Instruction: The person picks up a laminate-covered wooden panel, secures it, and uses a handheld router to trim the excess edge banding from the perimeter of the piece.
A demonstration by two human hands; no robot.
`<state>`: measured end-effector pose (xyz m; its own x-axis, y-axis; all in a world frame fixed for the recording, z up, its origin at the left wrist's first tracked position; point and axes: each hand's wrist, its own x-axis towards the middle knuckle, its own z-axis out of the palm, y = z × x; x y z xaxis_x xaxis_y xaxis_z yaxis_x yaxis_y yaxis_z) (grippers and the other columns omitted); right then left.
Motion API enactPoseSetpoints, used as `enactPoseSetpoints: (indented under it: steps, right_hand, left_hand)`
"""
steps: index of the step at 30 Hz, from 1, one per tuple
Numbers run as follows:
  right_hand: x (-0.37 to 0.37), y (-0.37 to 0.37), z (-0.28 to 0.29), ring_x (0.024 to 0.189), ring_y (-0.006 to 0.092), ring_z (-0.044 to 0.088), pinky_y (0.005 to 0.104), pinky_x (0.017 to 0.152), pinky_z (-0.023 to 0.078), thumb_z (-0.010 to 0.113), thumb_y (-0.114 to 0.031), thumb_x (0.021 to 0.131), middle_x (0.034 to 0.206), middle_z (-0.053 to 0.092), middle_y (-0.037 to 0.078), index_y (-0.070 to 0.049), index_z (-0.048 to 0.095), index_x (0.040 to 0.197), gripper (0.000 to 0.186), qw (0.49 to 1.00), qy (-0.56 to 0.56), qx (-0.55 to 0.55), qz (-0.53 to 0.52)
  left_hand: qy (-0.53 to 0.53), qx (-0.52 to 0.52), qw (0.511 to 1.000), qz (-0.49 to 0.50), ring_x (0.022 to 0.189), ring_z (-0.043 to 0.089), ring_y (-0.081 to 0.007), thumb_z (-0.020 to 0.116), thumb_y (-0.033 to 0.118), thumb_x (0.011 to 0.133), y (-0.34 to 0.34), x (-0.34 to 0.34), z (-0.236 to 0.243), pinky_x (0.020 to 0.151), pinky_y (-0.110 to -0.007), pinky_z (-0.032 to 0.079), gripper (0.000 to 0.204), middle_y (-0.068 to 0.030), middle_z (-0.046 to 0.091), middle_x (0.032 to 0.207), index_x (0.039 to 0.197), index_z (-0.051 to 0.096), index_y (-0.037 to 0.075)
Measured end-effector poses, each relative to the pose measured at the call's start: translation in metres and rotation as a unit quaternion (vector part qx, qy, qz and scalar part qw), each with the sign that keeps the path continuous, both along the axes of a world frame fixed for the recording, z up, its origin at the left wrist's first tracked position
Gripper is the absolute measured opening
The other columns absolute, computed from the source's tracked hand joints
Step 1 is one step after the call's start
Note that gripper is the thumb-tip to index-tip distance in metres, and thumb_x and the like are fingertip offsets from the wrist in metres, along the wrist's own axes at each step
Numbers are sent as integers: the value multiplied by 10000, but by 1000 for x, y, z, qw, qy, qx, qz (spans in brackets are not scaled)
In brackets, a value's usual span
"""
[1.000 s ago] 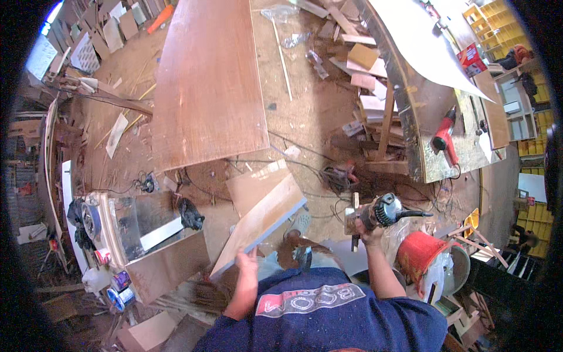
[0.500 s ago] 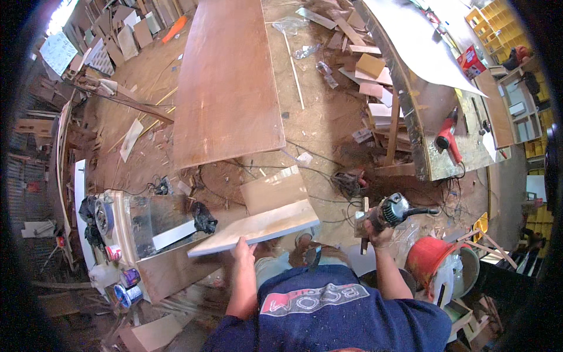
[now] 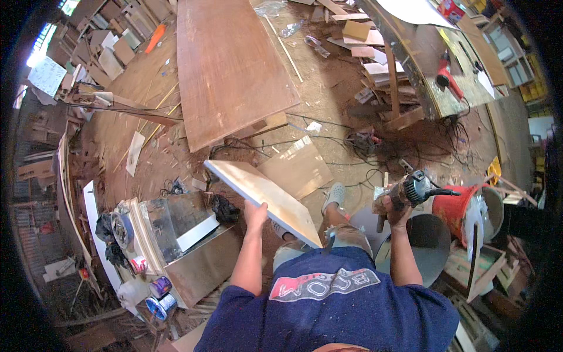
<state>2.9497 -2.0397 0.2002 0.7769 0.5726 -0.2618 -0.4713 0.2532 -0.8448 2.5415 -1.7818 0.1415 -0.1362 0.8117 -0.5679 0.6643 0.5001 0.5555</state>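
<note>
My left hand point(image 3: 255, 216) grips a wooden board point(image 3: 267, 196) by its pale long edge, thumb over the top. The board is tilted, its far left corner raised away from me and its near end against my lap. To the right, my right hand point(image 3: 397, 212) is wrapped round the body of a trim router point(image 3: 415, 189) with a dark ribbed motor housing and a black cord. The router is held up, apart from the board. Another thin wooden panel point(image 3: 299, 168) lies just beyond the board, partly hidden by it.
A large brown sheet point(image 3: 231, 70) stretches ahead. At the right stands a workbench point(image 3: 422, 76) with a red heat gun point(image 3: 448, 79). A red bucket point(image 3: 454, 208) is beside my right arm. Left are a wooden box point(image 3: 199, 273) and paint cans point(image 3: 161, 305). Cables point(image 3: 328, 138) cross the floor.
The board has swung from nearly level to a steep slant, its right end coming down toward my lap. Both hands have kept their hold. The view has shifted slightly.
</note>
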Motion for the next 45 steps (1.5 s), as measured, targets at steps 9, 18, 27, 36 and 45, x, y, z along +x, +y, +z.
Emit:
enactPoseSetpoints:
  steps: [9, 18, 27, 36, 45]
  right_hand:
    - [-145, -74, 22, 1082, 242, 680, 415, 1018, 517, 829, -285, 906, 1158, 724, 72, -24, 671, 1264, 470, 833, -467, -295, -27]
    - [-194, -120, 18, 1143, 254, 663, 431, 1048, 519, 826, -172, 853, 1240, 689, 101, -53, 594, 1359, 570, 989, 57, -92, -100]
    - [-194, -144, -42, 1297, 351, 599, 516, 1170, 418, 797, -318, 835, 1357, 655, 140, -88, 601, 1424, 662, 858, -383, -340, -26]
    - [-246, -134, -59, 1421, 396, 501, 544, 1234, 339, 802, -331, 823, 1483, 591, 167, -93, 589, 1462, 715, 847, -375, -371, -62]
    - [-405, -48, -49, 1246, 270, 602, 461, 1098, 479, 818, -217, 789, 1273, 629, 112, -51, 578, 1329, 614, 906, -284, -278, -148]
  left_hand:
    - [-11, 72, 974, -213, 1146, 683, -488, 738, 178, 817, 21, -20, -18, 998, -531, 542, 510, -330, 718, 1166, 1228, 600, -90]
    - [12, 103, 920, -379, 1133, 688, -489, 690, 205, 844, 52, 63, -16, 993, -553, 547, 454, -312, 729, 1151, 1243, 650, -9]
    - [133, 93, 838, -520, 1124, 713, -460, 692, 185, 870, 75, 118, -8, 963, -537, 576, 385, -297, 737, 1162, 1202, 676, -9]
    - [158, 134, 810, -549, 1090, 703, -484, 726, 235, 844, 79, 138, -24, 934, -556, 567, 387, -291, 741, 1100, 1164, 702, 19]
    - [-38, 160, 793, -587, 1001, 730, -453, 759, 312, 878, 58, 40, -51, 891, -551, 572, 618, -287, 723, 1128, 1346, 543, -29]
